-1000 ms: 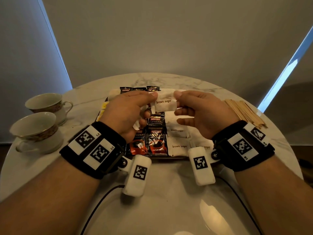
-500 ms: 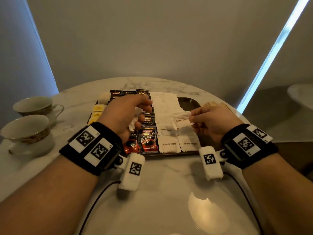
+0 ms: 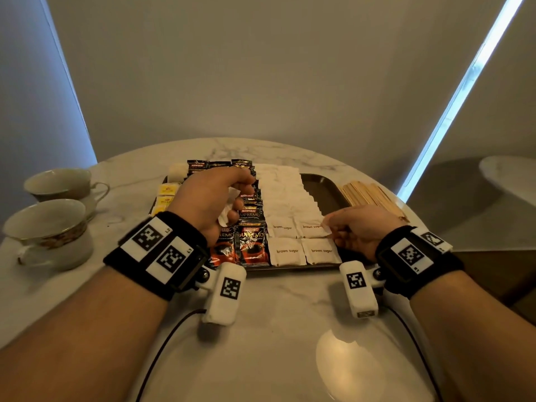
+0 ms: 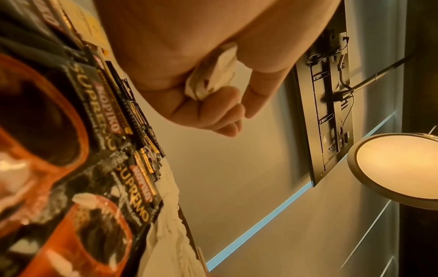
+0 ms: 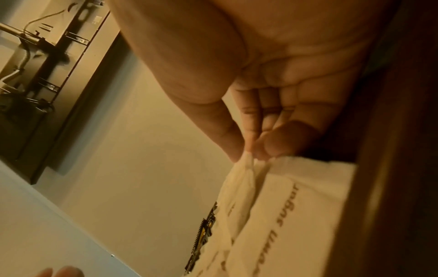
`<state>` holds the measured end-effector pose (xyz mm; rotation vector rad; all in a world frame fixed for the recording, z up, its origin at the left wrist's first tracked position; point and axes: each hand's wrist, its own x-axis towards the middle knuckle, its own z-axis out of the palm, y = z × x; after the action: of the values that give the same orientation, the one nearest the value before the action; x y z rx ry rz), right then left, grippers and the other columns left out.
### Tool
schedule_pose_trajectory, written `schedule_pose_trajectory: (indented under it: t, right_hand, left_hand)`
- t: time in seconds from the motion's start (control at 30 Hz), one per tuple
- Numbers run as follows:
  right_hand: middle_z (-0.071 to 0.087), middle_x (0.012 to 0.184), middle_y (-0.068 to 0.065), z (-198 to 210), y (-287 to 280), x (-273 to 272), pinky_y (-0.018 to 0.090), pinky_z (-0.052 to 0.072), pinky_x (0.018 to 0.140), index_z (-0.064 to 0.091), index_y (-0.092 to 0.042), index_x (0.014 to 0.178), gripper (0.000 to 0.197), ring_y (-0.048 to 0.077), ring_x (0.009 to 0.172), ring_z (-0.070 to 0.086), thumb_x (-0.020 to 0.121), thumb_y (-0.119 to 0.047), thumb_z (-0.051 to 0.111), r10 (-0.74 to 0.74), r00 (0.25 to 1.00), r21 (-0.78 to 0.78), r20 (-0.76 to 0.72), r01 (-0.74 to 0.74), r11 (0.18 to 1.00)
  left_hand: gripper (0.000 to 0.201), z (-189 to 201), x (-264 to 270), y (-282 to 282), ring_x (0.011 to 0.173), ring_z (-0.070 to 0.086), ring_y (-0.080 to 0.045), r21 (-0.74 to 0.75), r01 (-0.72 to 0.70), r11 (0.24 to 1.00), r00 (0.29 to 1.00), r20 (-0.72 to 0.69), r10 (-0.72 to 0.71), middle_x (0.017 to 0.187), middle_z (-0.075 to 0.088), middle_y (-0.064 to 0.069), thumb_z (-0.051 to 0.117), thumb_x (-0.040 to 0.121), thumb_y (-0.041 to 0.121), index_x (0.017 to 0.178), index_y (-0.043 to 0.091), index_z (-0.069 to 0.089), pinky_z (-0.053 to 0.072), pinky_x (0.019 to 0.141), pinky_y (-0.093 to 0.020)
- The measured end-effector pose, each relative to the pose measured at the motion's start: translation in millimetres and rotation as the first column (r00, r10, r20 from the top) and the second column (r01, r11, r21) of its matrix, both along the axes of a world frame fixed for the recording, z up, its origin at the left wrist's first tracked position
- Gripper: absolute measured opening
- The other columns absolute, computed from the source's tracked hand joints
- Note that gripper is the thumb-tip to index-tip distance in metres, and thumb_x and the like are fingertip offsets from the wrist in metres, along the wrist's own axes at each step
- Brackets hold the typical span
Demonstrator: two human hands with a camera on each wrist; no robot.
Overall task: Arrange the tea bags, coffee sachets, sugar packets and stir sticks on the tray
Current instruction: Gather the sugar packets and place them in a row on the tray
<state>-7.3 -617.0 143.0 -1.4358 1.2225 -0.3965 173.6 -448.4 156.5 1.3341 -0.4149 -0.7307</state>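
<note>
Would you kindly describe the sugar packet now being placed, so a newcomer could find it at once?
Start at the dark tray on the round marble table and find the white sugar packets beside the black coffee sachets. In their right-hand column, go to the second packet from the near edge. It alone is pinched at its right edge by the right hand.

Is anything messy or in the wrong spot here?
Mostly neat. The pile of wooden stir sticks still lies on the marble table beside the dark tray, not on it. The left hand holds a crumpled bunch of white packets, and the right hand pinches one white brown-sugar packet.
</note>
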Motion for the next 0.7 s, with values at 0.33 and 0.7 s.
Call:
schedule_pose_trajectory:
  t: [0.33,0.7]
  right_hand:
    - [0.071,0.096,0.015,14.5,8.2,25.5,0.038,0.059,0.092,0.072,-0.001,0.104,0.013,0.023,0.085,0.068,0.095,-0.010,0.068,0.166,0.982,-0.053,0.087,-0.162,0.985]
    - [0.071,0.081,0.001,37.8,38.8,53.5,0.031,0.046,0.069,0.079,-0.014,0.095,0.036,0.014,0.072,0.061,0.079,-0.046,0.081,0.558,0.827,-0.210,-0.065,-0.558,0.803]
  left_hand:
    - [0.033,-0.8,-0.8,-0.4,0.068,0.055,-0.020,0.022,0.065,0.998,0.997,-0.044,-0.064,0.102,0.067,-0.014,0.040,0.075,-0.013,0.093,0.010,0.056,0.043,0.049,-0.029]
    - [0.076,-1.9,-6.7,-6.6,0.120,0.068,-0.031,-0.282,0.132,0.950,0.990,-0.015,-0.142,0.135,0.065,-0.015,0.034,0.084,-0.033,0.137,0.017,0.051,0.061,0.086,-0.039]
